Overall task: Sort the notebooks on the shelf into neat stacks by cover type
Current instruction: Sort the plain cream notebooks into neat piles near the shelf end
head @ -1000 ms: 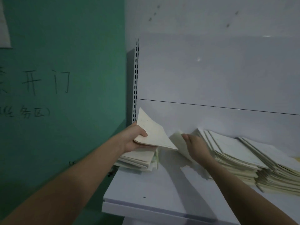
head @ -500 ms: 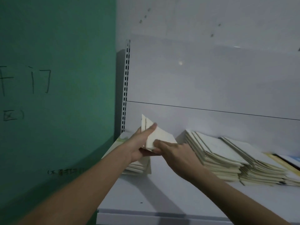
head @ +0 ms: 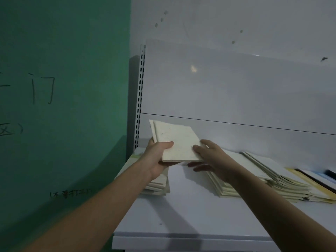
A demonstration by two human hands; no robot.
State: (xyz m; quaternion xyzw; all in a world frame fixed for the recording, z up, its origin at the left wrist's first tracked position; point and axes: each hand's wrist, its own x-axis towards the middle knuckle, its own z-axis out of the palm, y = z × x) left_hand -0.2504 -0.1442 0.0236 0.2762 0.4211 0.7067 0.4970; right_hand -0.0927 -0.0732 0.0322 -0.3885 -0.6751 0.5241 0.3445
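Note:
Two cream-covered notebooks (head: 175, 140) are held together above the white shelf (head: 190, 215), tilted up toward the back panel. My left hand (head: 157, 157) grips their left near corner, thumb on top. My right hand (head: 211, 157) pinches their right edge, thumb on the cover and fingers beneath. Under my left hand lies a short stack of cream notebooks (head: 158, 186) at the shelf's left end. A taller, slanted stack of cream notebooks (head: 254, 179) lies to the right, partly hidden by my right forearm.
A green wall (head: 63, 106) with handwritten characters borders the shelf on the left. A slotted metal upright (head: 141, 91) stands at the shelf's back left corner. Yellow, blue and dark covered notebooks (head: 320, 180) lie at the far right edge.
My right hand left the right stack and came to the notebooks in my left hand. Both hands now hold them, lowered to a flatter tilt. The camera panned right.

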